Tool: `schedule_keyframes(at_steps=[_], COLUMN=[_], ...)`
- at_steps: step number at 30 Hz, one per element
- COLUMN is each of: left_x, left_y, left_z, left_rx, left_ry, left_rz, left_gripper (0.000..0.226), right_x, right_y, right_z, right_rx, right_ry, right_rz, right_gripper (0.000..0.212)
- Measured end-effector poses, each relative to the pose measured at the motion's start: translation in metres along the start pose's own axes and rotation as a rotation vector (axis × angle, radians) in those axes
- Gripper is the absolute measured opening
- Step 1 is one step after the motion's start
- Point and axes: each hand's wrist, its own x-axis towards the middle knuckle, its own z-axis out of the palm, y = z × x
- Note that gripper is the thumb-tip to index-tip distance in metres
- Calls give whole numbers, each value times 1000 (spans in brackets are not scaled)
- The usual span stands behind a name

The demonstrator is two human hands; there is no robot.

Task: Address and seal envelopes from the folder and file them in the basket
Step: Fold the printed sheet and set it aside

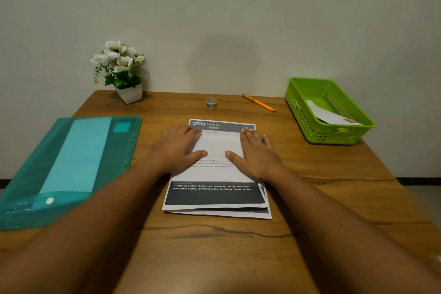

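Note:
A white envelope (218, 143) lies flat on a stack of printed sheets (216, 194) in the middle of the table. My left hand (177, 150) presses on its left end, palm down with fingers spread. My right hand (256, 154), with a ring on one finger, presses on its right end the same way. A teal plastic folder (69, 167) lies at the left with a pale envelope showing through it. At the right stands a green basket (307, 112) with one white envelope (334, 116) inside. An orange pen (259, 102) and a small roll of clear tape (211, 103) lie near the back edge.
A white pot of artificial white flowers (123, 71) stands at the back left corner against the wall. The wooden table (214, 246) stretches toward me below the papers.

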Motion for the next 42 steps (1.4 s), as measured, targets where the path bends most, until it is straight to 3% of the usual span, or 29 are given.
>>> schedule_keyframes(at_steps=[4, 8, 21, 24, 29, 37, 42], left_x=[22, 36, 49, 47, 38, 28, 26], left_y=[-6, -4, -1, 2, 10, 19, 23], left_z=[-15, -20, -26, -29, -34, -51, -53], left_rx=[0, -41, -61, -116, -89, -29, 11], left_ry=[-180, -301, -369, -336, -214, -3, 105], left_rz=[-41, -76, -75, -81, -44, 23, 26], left_gripper=[92, 88, 69, 72, 85, 41, 24], right_x=[3, 6, 17, 14, 8, 13, 15], right_y=[2, 3, -5, -8, -19, -34, -36], right_z=[-2, -7, -39, -46, -59, -67, -67], right_rx=[27, 67, 57, 116, 117, -29, -104], right_ry=[-26, -61, -121, -122, -51, 140, 316], right_rz=[-8, -4, 1, -10, -59, -166, -198], right_gripper=[99, 100, 86, 80, 98, 71, 51])
